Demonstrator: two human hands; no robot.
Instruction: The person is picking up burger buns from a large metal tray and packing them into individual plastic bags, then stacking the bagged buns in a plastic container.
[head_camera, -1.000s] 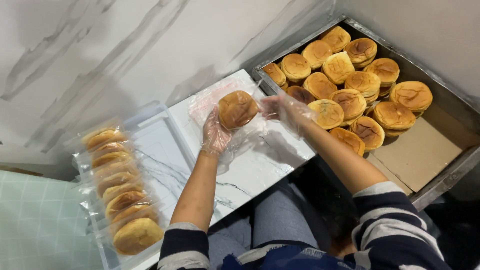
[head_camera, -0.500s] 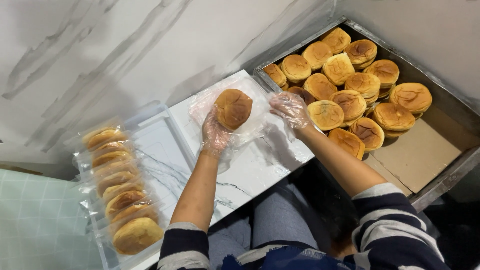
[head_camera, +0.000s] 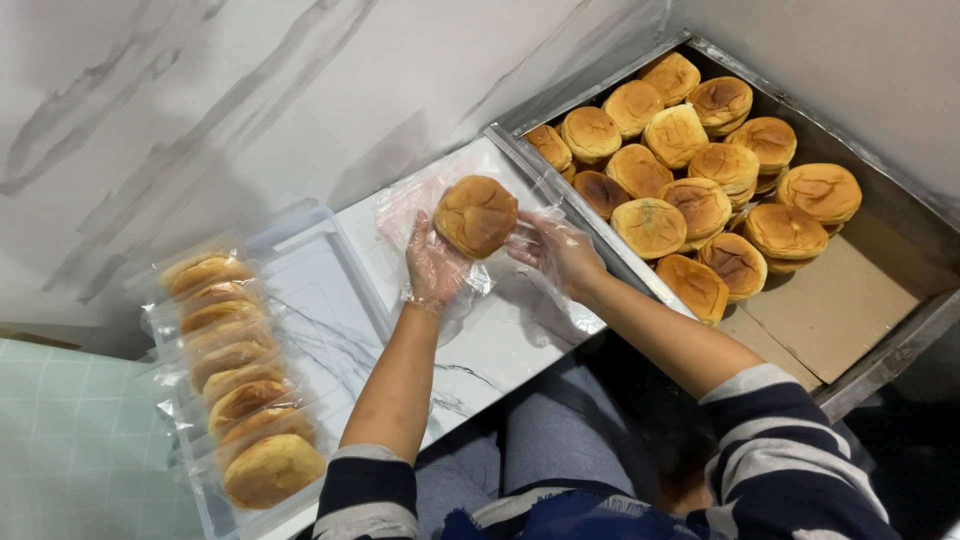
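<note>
A round golden-brown bun (head_camera: 476, 214) is held up over a white marble-look board (head_camera: 500, 340). My left hand (head_camera: 432, 264), in a thin clear glove, grips the bun from below and from the left. My right hand (head_camera: 556, 253), also gloved, holds the edge of a clear plastic bag (head_camera: 410, 205) that lies around and behind the bun. Both hands hover just above the board.
A metal tray (head_camera: 880, 350) at the right holds several loose buns (head_camera: 700, 200) on brown paper. A clear plastic bin (head_camera: 300, 250) at the left holds a row of bagged buns (head_camera: 240, 380). A marble wall stands behind. My knees are below the board.
The bun and both hands have shifted slightly left and down. My right hand has come closer to the bun, pulling the bag's edge toward it.
</note>
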